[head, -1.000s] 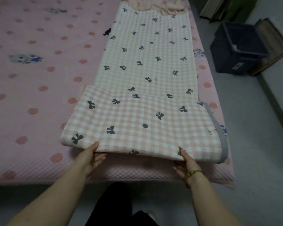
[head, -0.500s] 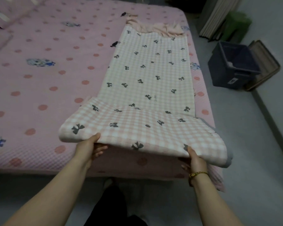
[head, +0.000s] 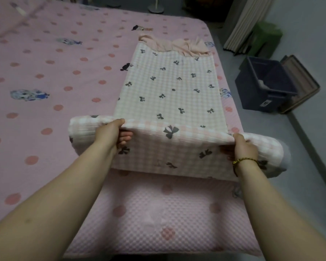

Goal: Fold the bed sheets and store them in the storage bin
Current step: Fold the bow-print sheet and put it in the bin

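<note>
The bed sheet (head: 169,91), pale checks printed with dark bows, is lying as 1 long strip along the right side of the bed (head: 45,76); its near end is being held up off the mattress and turned toward the far end. The left hand (head: 111,132) is pinching the raised fold near its left side, thumb on top and fingers curled beneath; the right hand (head: 243,146) is holding the same fold near its right side; each grip is closed on the sheet. The lifted part is bulging wider than the strip beneath it, on both the left and the right.

The fold looks only partly carried over, and several things could be going wrong from here. Both overhanging ends are sagging outside the 2 hands, so the layer may be landing crooked or creased. The right end is hanging past the bed's edge, so it could be dragging the strip toward the floor. The fabric seems thick and quilted, and a pinch at the edge alone may be slipping. A peach cloth (head: 175,45) is lying bunched at the sheet's far end, and folding onto it would be leaving a lump.

The storage bin (head: 265,87) is standing on the floor to the right of the bed, well apart from the sheet, with something pale inside.
</note>
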Demonstrator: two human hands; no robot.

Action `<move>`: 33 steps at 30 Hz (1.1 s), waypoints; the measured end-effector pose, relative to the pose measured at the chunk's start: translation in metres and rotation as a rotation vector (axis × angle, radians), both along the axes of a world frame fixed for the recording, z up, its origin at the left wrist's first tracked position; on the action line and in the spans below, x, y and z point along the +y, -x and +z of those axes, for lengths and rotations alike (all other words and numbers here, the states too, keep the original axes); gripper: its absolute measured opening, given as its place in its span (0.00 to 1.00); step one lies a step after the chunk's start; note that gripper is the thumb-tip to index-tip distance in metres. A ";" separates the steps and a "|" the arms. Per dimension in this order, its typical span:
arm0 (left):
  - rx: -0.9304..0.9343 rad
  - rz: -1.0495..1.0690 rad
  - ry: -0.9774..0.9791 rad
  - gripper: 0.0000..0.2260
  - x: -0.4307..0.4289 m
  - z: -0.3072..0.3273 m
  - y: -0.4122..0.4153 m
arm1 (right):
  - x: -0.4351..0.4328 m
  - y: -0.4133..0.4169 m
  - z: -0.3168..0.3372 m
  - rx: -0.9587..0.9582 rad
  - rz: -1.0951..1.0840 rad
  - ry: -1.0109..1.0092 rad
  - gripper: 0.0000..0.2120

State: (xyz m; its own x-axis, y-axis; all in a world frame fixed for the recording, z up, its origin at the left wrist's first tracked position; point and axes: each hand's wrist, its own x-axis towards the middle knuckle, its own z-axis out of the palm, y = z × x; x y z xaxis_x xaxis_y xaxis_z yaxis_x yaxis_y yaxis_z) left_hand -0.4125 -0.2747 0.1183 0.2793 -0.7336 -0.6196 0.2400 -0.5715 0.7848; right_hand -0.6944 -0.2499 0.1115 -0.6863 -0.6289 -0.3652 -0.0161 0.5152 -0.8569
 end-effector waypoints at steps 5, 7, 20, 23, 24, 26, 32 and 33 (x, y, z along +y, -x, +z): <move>-0.010 0.054 0.011 0.12 -0.079 -0.001 0.009 | -0.084 0.005 -0.001 -0.052 0.135 0.036 0.12; 0.004 0.110 0.066 0.13 -0.106 -0.008 0.010 | -0.108 -0.001 -0.012 0.116 0.393 -0.020 0.09; -1.173 -1.205 -0.173 0.52 -0.103 -0.171 0.035 | -0.113 -0.008 -0.161 0.715 1.268 -0.834 0.33; -1.189 -1.225 -0.191 0.49 -0.113 -0.183 0.038 | -0.119 -0.007 -0.171 0.714 1.268 -0.830 0.33; -1.193 -1.225 -0.201 0.46 -0.115 -0.186 0.038 | -0.120 -0.007 -0.173 0.714 1.265 -0.827 0.33; -1.206 -1.238 -0.232 0.37 -0.116 -0.187 0.040 | -0.120 -0.007 -0.176 0.710 1.262 -0.820 0.34; -1.181 -1.080 -0.116 0.31 -0.105 -0.181 0.039 | -0.111 -0.005 -0.164 0.676 1.172 -0.650 0.33; -1.144 -0.968 -0.049 0.29 -0.098 -0.180 0.038 | -0.106 -0.003 -0.162 0.637 1.123 -0.553 0.31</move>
State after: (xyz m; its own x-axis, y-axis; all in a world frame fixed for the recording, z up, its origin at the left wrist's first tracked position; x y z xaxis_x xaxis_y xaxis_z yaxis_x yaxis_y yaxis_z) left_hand -0.4505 -0.3729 -0.0614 0.0487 -0.8984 -0.4366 -0.9501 -0.1764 0.2571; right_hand -0.6918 -0.3556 -0.0503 -0.0596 -0.8242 -0.5631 -0.9425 0.2323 -0.2402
